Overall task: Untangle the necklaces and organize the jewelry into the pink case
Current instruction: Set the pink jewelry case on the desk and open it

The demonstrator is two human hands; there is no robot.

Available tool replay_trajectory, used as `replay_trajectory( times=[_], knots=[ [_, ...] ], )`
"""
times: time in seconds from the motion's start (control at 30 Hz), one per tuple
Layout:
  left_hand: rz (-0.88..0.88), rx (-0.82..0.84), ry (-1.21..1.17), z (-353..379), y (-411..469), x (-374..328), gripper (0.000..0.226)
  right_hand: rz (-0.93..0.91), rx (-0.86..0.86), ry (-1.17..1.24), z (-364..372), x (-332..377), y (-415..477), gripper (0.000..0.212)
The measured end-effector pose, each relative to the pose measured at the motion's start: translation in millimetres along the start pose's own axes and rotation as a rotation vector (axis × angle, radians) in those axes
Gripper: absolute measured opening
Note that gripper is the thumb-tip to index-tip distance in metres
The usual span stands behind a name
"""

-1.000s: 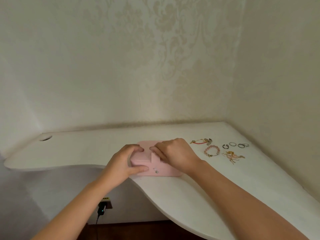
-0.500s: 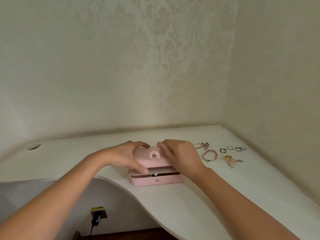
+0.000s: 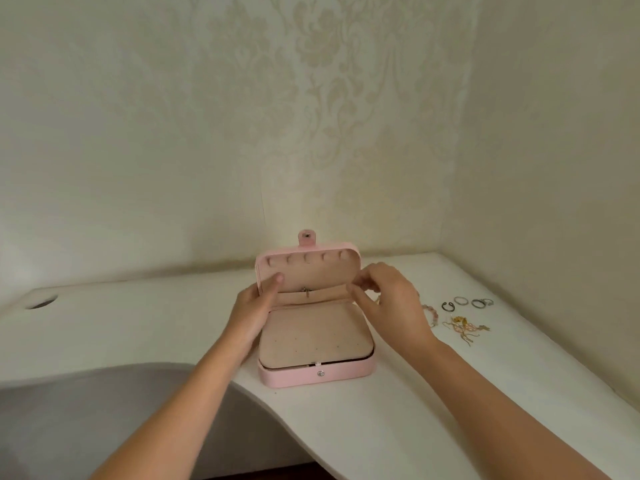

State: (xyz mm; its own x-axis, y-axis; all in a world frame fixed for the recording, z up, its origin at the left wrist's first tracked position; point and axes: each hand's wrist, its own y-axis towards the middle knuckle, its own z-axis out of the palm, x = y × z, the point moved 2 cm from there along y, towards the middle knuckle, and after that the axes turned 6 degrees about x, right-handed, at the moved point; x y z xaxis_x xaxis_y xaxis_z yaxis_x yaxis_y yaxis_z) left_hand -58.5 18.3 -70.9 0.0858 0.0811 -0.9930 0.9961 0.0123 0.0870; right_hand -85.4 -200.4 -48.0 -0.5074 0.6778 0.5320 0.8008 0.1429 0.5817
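The pink case point(image 3: 313, 374) stands open on the white desk point(image 3: 398, 420), its lid point(image 3: 308, 271) upright with a row of hooks and a small pocket inside. A beige pad with small holes covers the base. My left hand point(image 3: 254, 311) grips the lid's left edge, thumb on the inner lining. My right hand point(image 3: 389, 303) pinches the lid's right edge. To the right lie several rings point(image 3: 465, 302), a tangle of gold necklaces point(image 3: 465, 328) and a pink bead bracelet point(image 3: 431, 313), partly hidden behind my right hand.
The desk fills a corner between two wallpapered walls. A round cable hole point(image 3: 41, 302) sits at its far left. The front edge curves inward below my left arm, with grey floor point(image 3: 104, 410) beneath.
The lid has swung from nearly closed to fully upright, showing the lining and pad. Both hands moved from the top of the case to the lid's side edges.
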Motion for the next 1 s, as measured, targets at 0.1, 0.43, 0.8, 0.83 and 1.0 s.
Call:
replay_trajectory(
  times=[0.1,0.43,0.8,0.83,1.0],
  knots=[
    [0.002,-0.029,-0.054,5.3,0.7,9.2,0.029,0.015,0.053,-0.021,4.4,-3.6,-0.1,0.011],
    [0.126,-0.141,-0.015,3.9,4.1,11.3,0.037,0.392,0.255,-0.213,54.6,39.2,42.7,0.047],
    [0.237,-0.255,0.049,2.8,8.8,17.9,0.040,0.430,0.418,-0.227,77.7,50.1,58.5,0.034],
    [0.226,-0.262,0.051,2.6,9.4,17.9,0.041,0.420,0.397,-0.156,80.7,47.7,56.7,0.038],
    [0.158,-0.263,0.048,0.9,10.3,17.2,0.042,0.503,0.167,0.529,73.5,35.8,49.3,0.029]
  ],
)
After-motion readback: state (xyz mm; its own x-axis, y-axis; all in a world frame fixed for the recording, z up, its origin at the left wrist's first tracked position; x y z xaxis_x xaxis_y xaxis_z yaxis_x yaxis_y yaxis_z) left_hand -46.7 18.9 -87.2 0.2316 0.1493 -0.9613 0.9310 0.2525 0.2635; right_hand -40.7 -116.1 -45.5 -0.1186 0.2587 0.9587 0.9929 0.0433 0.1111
